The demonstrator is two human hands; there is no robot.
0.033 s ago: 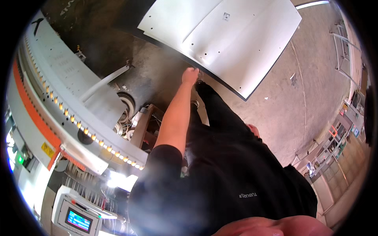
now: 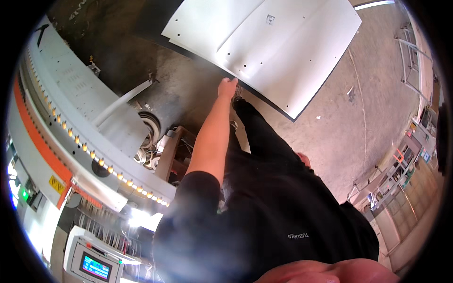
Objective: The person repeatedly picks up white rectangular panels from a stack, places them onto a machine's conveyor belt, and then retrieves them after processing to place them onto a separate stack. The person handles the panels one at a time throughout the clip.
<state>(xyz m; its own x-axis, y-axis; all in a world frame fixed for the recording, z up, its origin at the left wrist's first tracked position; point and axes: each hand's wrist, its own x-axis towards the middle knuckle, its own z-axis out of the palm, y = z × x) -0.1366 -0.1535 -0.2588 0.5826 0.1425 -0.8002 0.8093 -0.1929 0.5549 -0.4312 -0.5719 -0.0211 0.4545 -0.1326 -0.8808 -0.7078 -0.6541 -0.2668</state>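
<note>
At the near edge of the white panel [image 2: 283, 47], your left hand [image 2: 228, 87] reaches out at the end of a straight, bare arm. Its grip sits right at the panel's dark lower edge, touching it or just short of it; the fingers are curled and small in the view, so you cannot tell whether they have closed on the edge or only rest against it.

That panel is a wide flat white board with a few small drilled holes and a small printed label near its far side. A second white sheet [image 2: 207, 23] lies partly over its left part. Both lie low, over the concrete floor [image 2: 358, 127], which spreads to the right of the panel and below it.

Your right hand [image 2: 304, 160] hangs below the panel, well apart from it, beside your dark trousers; only a sliver of it shows past your black shirt, so its grip cannot be read.

Left of the panel runs a long grey machine [image 2: 71, 94] with an orange stripe and a row of small yellow rollers along its edge. A grey bar [image 2: 122, 101] juts from it toward the panel. Far below the panel, at the machine's near end, a small lit screen [image 2: 96, 267] glows blue.
</note>
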